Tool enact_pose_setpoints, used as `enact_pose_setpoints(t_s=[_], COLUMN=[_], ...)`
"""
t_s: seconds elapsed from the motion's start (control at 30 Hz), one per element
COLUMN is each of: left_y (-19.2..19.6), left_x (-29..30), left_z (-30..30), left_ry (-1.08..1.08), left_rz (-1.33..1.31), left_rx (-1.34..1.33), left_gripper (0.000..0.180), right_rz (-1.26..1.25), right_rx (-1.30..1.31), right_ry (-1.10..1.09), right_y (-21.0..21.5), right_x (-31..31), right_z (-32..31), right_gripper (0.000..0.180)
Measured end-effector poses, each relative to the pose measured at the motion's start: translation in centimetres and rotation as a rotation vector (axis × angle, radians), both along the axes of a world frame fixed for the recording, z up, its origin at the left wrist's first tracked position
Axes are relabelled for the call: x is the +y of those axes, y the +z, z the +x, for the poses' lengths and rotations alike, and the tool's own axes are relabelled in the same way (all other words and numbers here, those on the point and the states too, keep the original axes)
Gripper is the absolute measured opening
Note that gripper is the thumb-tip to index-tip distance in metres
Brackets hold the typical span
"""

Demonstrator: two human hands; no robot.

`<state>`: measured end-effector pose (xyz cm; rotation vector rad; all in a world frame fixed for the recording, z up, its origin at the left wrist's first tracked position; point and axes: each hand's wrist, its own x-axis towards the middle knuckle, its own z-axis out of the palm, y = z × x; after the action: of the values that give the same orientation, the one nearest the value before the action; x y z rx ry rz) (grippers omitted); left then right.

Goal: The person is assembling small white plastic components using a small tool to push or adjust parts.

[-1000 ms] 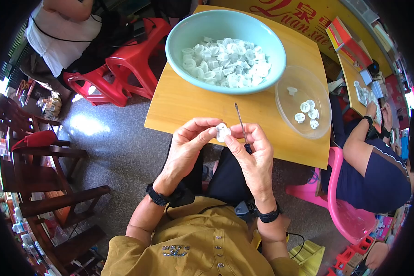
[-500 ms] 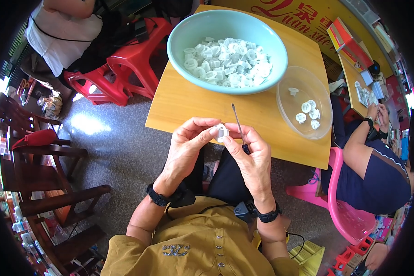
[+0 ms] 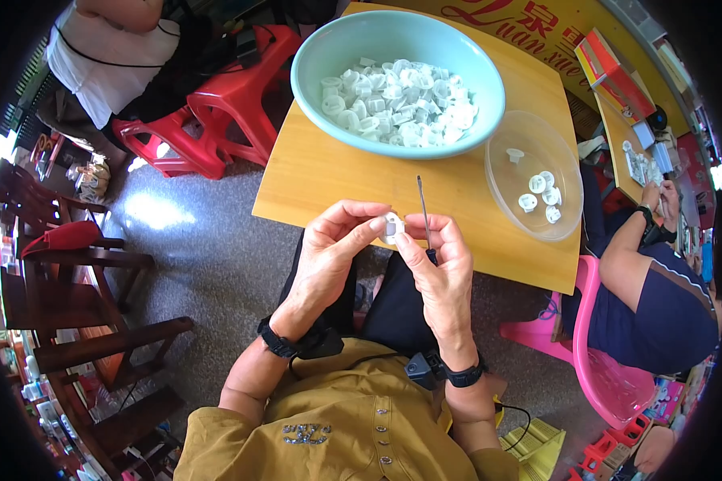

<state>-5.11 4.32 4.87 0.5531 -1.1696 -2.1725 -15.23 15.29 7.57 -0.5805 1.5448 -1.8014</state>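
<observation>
Just off the table's near edge, my left hand [image 3: 329, 252] pinches a small round white plastic part [image 3: 391, 228] between thumb and forefinger. From the other side, the thumb and fingertips of my right hand [image 3: 440, 276] meet the same part. A thin screwdriver [image 3: 423, 210] is tucked in my right hand, its shaft sticking up past the fingers and its dark handle mostly hidden. Beyond my hands stands a pale blue basin [image 3: 313, 116] heaped with white and translucent plastic parts [image 3: 405, 100]. To the right, a clear round tub [image 3: 497, 200] holds several similar white pieces [image 3: 537, 183].
The wooden table [image 3: 329, 180] carries the basin and tub. Red plastic stools [image 3: 233, 104] and wooden chairs [image 3: 64, 297] stand to the left. On the right, a person in dark shorts [image 3: 658, 305] sits on a pink chair [image 3: 590, 345], hands at another table.
Both hands still hold the white part, which has shifted very slightly to the right. The screwdriver's shaft stands a little more upright. The basin and tub appear slightly shifted in the view.
</observation>
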Motion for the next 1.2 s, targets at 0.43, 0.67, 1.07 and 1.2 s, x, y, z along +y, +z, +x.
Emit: enact_pose_setpoints(t_s=[0.43, 0.67, 1.07, 1.2], left_y=[-0.01, -0.28, 0.47, 0.29], left_x=[0.58, 0.67, 1.06, 1.04], left_z=[-0.34, -0.66, -0.88, -0.98], left_ry=[0.022, 0.064, 0.078, 0.079], left_rz=[0.018, 0.028, 0.050, 0.063], left_rx=[0.015, 0.024, -0.002, 0.016], left_gripper=[0.016, 0.018, 0.024, 0.024], right_rz=[0.060, 0.087, 0.036, 0.019], right_rx=[0.016, 0.234, -0.079, -0.094], right_ry=[0.010, 0.001, -0.025, -0.019], right_y=[-0.39, -0.25, -0.34, -0.14], right_x=[0.33, -0.07, -0.12, -0.15], right_z=[-0.35, -0.24, -0.72, -0.54], right_gripper=[0.022, 0.020, 0.018, 0.019])
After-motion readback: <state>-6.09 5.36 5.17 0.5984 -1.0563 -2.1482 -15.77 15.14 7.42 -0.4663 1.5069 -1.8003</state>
